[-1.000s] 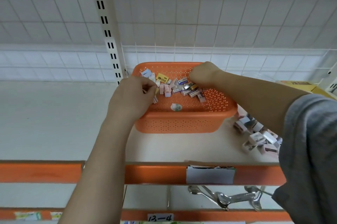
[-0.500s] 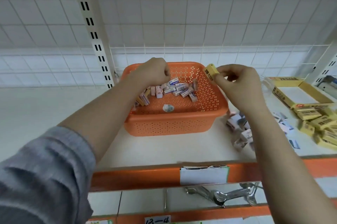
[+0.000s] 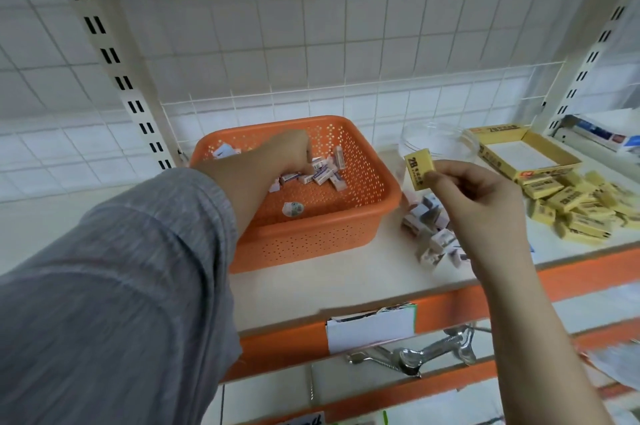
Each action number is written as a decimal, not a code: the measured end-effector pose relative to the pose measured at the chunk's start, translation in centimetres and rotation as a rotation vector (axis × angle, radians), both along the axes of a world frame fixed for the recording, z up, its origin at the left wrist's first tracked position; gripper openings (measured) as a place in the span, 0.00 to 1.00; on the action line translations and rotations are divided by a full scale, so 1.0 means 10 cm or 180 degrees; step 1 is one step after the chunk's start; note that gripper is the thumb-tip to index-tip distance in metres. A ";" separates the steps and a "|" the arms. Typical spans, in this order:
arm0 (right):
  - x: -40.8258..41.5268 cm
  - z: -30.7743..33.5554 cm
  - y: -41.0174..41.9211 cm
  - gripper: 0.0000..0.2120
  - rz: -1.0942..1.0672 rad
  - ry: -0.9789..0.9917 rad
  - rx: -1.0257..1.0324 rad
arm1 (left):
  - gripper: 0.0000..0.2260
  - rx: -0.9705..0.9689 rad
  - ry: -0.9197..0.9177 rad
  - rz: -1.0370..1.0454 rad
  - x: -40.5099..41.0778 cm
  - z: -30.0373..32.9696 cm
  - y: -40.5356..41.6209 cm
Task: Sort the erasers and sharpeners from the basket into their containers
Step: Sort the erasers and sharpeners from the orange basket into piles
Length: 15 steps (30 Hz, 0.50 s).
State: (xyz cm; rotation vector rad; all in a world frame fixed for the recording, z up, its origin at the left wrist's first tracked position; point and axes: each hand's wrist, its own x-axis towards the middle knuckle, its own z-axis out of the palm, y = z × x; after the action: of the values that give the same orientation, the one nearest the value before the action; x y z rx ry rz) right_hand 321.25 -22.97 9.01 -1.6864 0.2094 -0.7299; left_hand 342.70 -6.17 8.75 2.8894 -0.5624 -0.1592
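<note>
Right now the right hand (image 3: 481, 196) pinches a yellow 2B eraser (image 3: 419, 169) between thumb and fingertips, held in the air between the orange basket (image 3: 367, 189) and the open yellow carton (image 3: 519, 156). The left hand (image 3: 287, 154) reaches down into the basket among the small white-wrapped pieces (image 3: 325, 173); its fingers curl down out of sight, so whether they hold anything I cannot tell.

To do this step well, I would carry the eraser on to the right — toward the loose yellow eraser pile (image 3: 581, 206) beside the carton — and set it down rather than toss it, keeping clear of the white heap (image 3: 429, 227) just beside the basket.

Readable writing: "2B" on the held eraser, and again on the carton's flap; smaller print is too blurred.
</note>
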 end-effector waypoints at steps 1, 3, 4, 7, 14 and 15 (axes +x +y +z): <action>-0.01 0.01 0.00 0.09 -0.0009 -0.0009 0.0018 | 0.11 -0.0010 -0.0011 0.0014 0.00 -0.02 -0.01; -0.02 0.02 0.00 0.11 -0.0007 -0.0043 0.0042 | 0.10 -0.0019 -0.0065 0.0048 0.00 -0.04 -0.03; -0.02 0.02 0.01 0.11 -0.0005 -0.0063 0.0048 | 0.10 -0.0014 -0.0082 0.0069 -0.01 -0.05 -0.04; -0.02 0.04 0.02 0.11 -0.0014 -0.0076 0.0022 | 0.10 0.0006 -0.0071 0.0099 -0.03 -0.05 -0.04; -0.03 0.02 0.03 0.10 -0.0160 -0.0096 0.0070 | 0.10 -0.0676 0.0214 0.0197 -0.12 0.27 0.10; -0.03 0.02 0.04 0.10 -0.0193 -0.0111 0.0071 | 0.09 -0.0814 0.0171 0.0186 -0.16 0.33 0.12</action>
State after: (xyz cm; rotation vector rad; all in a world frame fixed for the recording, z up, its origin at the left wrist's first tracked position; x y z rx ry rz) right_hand 320.96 -22.60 9.20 -1.6507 0.2444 -0.7987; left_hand 341.15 -4.93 12.08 2.6416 -0.4518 -0.1441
